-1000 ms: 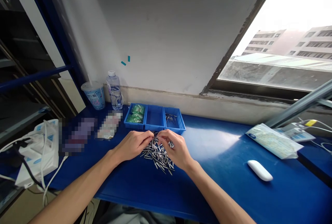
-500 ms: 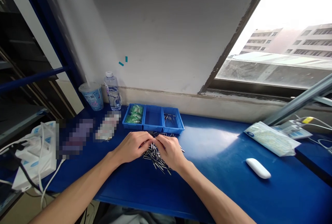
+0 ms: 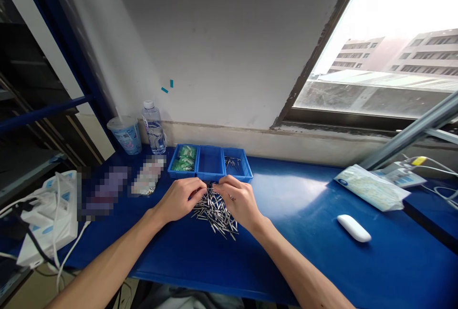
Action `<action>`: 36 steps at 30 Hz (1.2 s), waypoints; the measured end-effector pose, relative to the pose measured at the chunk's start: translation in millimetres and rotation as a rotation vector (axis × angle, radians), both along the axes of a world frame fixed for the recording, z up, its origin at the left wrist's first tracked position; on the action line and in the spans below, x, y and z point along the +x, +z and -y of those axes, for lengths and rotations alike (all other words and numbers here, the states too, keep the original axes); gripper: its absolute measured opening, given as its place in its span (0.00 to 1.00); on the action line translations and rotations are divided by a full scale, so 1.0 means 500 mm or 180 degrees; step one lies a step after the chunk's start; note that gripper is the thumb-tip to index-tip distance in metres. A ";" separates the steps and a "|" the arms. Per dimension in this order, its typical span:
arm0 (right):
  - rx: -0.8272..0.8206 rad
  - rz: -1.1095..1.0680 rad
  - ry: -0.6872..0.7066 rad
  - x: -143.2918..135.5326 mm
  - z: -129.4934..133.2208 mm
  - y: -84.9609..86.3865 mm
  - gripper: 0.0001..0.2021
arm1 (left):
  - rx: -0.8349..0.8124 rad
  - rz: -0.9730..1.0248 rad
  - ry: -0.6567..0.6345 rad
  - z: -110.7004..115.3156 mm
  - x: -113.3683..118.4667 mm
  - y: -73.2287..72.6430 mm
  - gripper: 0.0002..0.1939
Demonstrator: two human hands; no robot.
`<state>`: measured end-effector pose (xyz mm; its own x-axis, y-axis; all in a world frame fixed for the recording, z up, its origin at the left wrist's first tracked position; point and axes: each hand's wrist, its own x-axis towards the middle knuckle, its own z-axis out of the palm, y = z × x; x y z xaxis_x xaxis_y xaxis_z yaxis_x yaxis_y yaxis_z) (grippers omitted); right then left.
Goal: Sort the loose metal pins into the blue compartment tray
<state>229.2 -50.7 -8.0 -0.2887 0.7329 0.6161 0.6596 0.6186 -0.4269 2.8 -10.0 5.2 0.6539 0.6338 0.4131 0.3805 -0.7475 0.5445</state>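
Note:
A heap of slim silver metal pins (image 3: pixel 216 216) lies on the blue table between and below my hands. Over its left upper side, my left hand (image 3: pixel 184 197) is closed in a pinch, thumb against fingers; what sits at the fingertips is too small to make out. My right hand (image 3: pixel 239 200) curls over the heap's upper right, fingers bent inward. Small pin ends show beside its palm, so it appears to hold metal pins. Just behind the hands stands a row of three blue bins: one with green packets (image 3: pixel 186 159), a middle bin (image 3: pixel 211 160), and a right bin (image 3: pixel 244 166) with a few pins.
Left of the bins stand a water bottle (image 3: pixel 153 128) and a lidded cup (image 3: pixel 125 135). White power strips (image 3: pixel 48 218) with cables lie at the far left. On the right are a white oval case (image 3: pixel 354 228) and a flat plastic packet (image 3: pixel 372 187).
My hands have drawn slightly apart at the fingertips, uncovering more of the heap. The right hand has shifted up a little, and pin ends now show by its palm.

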 end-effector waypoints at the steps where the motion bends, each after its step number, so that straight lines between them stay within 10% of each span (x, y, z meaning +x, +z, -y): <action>1: 0.0040 0.0022 -0.0024 0.002 -0.001 0.001 0.19 | -0.0001 0.0001 0.0004 0.000 0.000 0.001 0.13; 30: -0.0063 0.0075 0.0130 -0.002 0.002 0.003 0.16 | 0.0203 0.0003 0.0050 0.006 0.002 -0.004 0.12; 36: 0.0447 -0.0352 -0.1177 0.051 -0.007 0.034 0.15 | 0.0047 -0.0073 0.0260 -0.011 -0.023 0.005 0.14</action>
<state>254.8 -47.3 9.2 0.0522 0.6813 0.7301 0.8033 0.4057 -0.4360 -8.5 -4.6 7.5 0.6096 0.6795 0.4082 0.4530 -0.7212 0.5241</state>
